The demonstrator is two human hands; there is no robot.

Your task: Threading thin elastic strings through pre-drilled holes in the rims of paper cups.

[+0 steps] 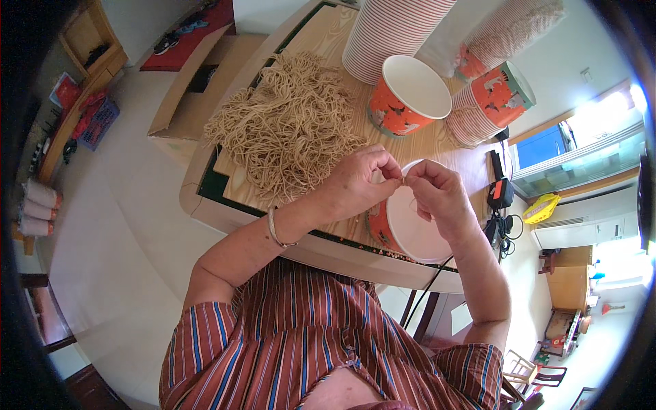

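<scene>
My left hand (362,179) and my right hand (441,195) meet fingertip to fingertip, each closed in a pinch. What they pinch is too small to make out. Just below them stands an orange-and-white paper tub (417,236), its white inside facing up and its rim partly hidden by my hands. Left of my hands, a big tangled heap of tan cord (290,123) covers much of the wooden tabletop (311,33). A second orange paper tub (403,116) with a white inside stands just beyond my hands.
Behind the tubs rises a tall stack of paper tubs (393,34). More stacked tubs (492,102) lie tilted at the right, near a bagged stack (512,37). A black-and-orange power adapter (501,193) with cables sits at the right edge. An open cardboard box (198,89) stands at left.
</scene>
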